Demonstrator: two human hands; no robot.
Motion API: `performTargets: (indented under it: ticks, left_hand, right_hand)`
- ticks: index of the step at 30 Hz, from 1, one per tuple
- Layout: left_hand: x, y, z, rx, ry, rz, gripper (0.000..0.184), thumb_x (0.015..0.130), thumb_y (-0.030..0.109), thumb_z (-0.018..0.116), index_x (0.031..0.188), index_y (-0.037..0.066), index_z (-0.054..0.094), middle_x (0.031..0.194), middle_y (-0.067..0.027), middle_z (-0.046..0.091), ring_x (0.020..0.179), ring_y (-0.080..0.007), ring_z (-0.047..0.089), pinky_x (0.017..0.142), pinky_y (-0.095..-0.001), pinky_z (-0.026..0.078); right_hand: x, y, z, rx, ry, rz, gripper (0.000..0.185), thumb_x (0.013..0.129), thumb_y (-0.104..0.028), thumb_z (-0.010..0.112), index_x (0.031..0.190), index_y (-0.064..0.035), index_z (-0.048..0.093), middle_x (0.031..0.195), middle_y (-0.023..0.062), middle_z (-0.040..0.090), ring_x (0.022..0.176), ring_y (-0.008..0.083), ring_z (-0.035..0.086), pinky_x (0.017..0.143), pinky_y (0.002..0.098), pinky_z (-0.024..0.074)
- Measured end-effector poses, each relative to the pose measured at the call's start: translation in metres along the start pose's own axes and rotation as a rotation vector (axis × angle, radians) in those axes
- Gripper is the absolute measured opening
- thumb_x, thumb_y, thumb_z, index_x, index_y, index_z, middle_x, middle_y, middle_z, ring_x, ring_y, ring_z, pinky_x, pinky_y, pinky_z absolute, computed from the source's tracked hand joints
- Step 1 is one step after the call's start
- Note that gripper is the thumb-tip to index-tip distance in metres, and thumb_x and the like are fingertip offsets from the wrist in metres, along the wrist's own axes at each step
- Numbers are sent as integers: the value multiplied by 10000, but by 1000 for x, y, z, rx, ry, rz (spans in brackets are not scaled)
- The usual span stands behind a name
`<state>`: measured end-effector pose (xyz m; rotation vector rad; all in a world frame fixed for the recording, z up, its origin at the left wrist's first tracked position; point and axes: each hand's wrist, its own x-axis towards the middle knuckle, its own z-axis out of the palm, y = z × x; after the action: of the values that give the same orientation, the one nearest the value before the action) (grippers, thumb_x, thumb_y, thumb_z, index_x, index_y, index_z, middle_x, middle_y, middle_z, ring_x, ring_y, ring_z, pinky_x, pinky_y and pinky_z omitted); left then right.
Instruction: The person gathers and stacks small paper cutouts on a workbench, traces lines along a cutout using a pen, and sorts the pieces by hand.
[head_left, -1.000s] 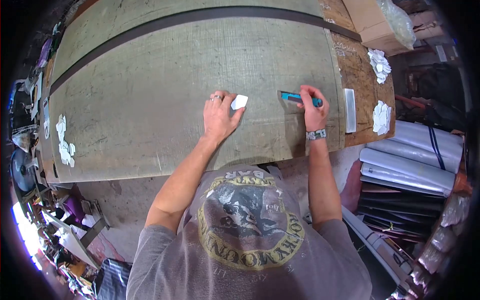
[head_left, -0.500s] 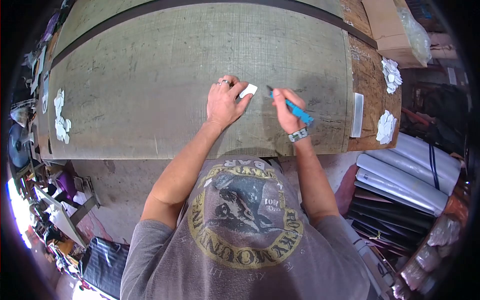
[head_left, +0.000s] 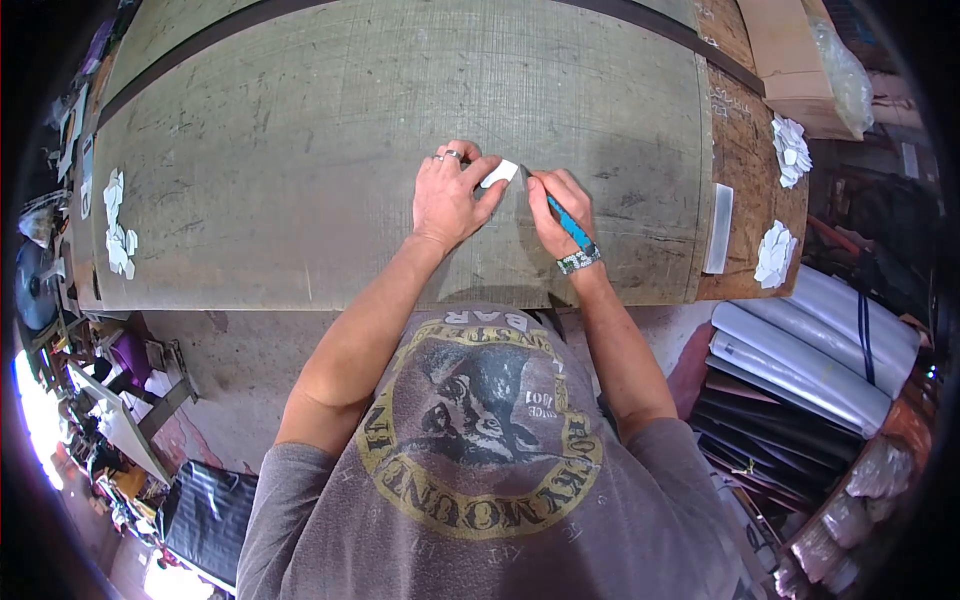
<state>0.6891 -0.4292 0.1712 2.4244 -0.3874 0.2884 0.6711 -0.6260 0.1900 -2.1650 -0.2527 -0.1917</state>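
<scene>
Near the front middle of the worktable, my left hand pinches a small white piece between thumb and forefinger, low over the green surface. The white piece is flat and partly hidden by the fingers. My right hand grips a blue-handled craft knife like a pen. Its dark blade points up and left, with the tip at the right edge of the white piece. Whether the blade touches the piece, I cannot tell for sure.
A scratched green cutting mat covers the table. Small white pieces lie at the left edge, with two piles at the right near a pale strip. A cardboard box stands back right; rolled sheets lie below.
My right hand has moved left with the craft knife, bringing its tip from apart to the white piece's edge. My left hand has stayed nearly in place, and the view has shifted slightly.
</scene>
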Motion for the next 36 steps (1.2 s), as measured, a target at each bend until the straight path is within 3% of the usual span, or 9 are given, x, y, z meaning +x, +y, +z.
performTargets:
  ticks: [6, 9, 13, 20, 25, 32, 36]
  left_hand:
    - [1, 0, 0, -10, 7, 8, 287, 827, 281, 834, 1082, 156, 787, 1033, -47, 621, 954, -253, 621, 834, -405, 487]
    - [1, 1, -1, -3, -4, 1, 288, 830, 283, 831, 1084, 154, 785, 1030, -48, 620, 952, -256, 621, 833, -405, 488]
    - [0, 1, 0, -18, -6, -4, 286, 831, 276, 829, 1084, 153, 783, 1038, -46, 619, 957, -260, 619, 837, -405, 489]
    - [0, -2, 1, -8, -22, -13, 277, 844, 301, 811, 1093, 185, 769, 1061, -36, 602, 986, -246, 608, 844, -399, 480]
    - [-1, -1, -1, -5, -48, -29, 268, 861, 315, 797, 1103, 203, 765, 1076, -32, 599, 1005, -241, 601, 861, -399, 476]
    - [0, -1, -5, -41, -61, -34, 295, 857, 242, 797, 1136, 149, 784, 1071, -53, 611, 1021, -259, 601, 884, -405, 475]
    - [0, 0, -4, -50, -51, -31, 290, 848, 204, 780, 1132, 145, 786, 1069, -59, 613, 1019, -264, 603, 885, -408, 475]
  right_hand:
    - [0, 0, 0, 44, -62, -18, 145, 978, -92, 652, 1042, 22, 713, 923, 170, 686, 798, 353, 684, 697, 418, 532]
    - [3, 1, -2, 30, 24, 79, 145, 977, -93, 653, 1040, 23, 714, 932, 170, 689, 806, 353, 689, 705, 416, 538]
    - [3, -7, 1, 88, -59, 10, 144, 979, -95, 645, 1028, 21, 715, 919, 174, 692, 799, 371, 688, 701, 419, 536]
    - [2, 10, 0, 63, 83, 146, 165, 986, -122, 650, 1043, 16, 721, 893, 170, 691, 785, 355, 681, 699, 416, 529]
    - [-4, 25, -10, 151, 138, 360, 297, 1044, -252, 633, 1056, 30, 728, 892, 111, 720, 701, 188, 704, 665, 345, 535]
    - [-5, 20, -8, 147, 130, 305, 265, 1039, -233, 642, 1057, 17, 731, 897, 113, 715, 691, 184, 704, 662, 338, 532]
    - [-7, 13, 0, 103, 85, 145, 186, 1013, -150, 648, 1048, 20, 715, 917, 163, 706, 794, 307, 711, 697, 386, 537]
